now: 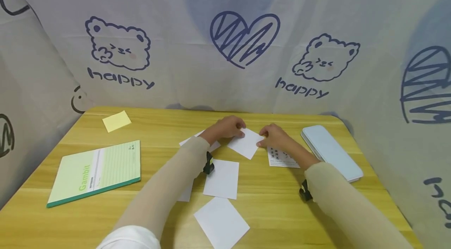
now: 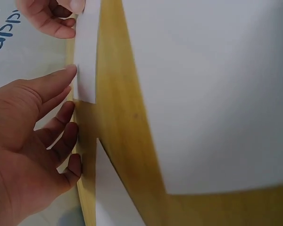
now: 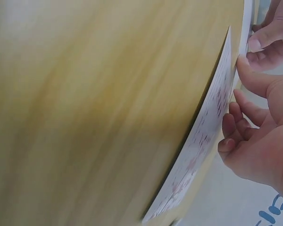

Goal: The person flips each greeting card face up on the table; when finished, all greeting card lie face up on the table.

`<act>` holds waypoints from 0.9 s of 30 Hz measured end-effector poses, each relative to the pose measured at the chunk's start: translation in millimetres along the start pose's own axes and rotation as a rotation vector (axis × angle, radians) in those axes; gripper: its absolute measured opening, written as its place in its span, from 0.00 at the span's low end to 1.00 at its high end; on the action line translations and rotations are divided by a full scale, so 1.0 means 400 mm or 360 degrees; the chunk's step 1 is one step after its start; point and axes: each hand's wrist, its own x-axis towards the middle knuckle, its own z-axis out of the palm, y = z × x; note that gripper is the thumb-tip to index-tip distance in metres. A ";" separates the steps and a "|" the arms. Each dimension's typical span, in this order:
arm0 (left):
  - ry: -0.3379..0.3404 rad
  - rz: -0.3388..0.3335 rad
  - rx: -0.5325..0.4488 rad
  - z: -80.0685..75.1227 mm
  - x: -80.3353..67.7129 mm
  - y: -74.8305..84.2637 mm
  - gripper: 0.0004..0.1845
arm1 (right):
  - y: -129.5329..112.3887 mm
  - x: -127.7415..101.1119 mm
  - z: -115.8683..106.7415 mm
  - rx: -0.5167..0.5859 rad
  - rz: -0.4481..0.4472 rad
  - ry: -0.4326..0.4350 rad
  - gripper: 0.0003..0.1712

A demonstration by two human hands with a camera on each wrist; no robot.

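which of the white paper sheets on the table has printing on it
The printed sheet lying under the right hand, beside the pale blue case. It carries small dark markings; the sheet both hands touch and the other white sheets look blank.

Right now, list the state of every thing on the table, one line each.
left hand: touching the white paper square's left edge.
right hand: pinching the same square's right edge.
white paper square: held between both hands.
printed card: flat, partly under the right hand.
notebook: closed, flat.
sticky note: flat.
blue case: closed.
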 end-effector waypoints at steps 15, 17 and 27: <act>-0.0025 0.0007 -0.0019 -0.022 -0.001 -0.012 0.19 | -0.015 0.003 0.016 0.0039 0.0005 0.0121 0.24; -0.0021 -0.0012 -0.0017 -0.020 0.001 -0.013 0.20 | -0.013 0.002 0.019 -0.0016 0.0022 0.0130 0.28; -0.0042 -0.0026 0.0008 -0.010 0.014 -0.014 0.25 | -0.015 0.000 0.012 -0.0005 0.0137 0.0100 0.29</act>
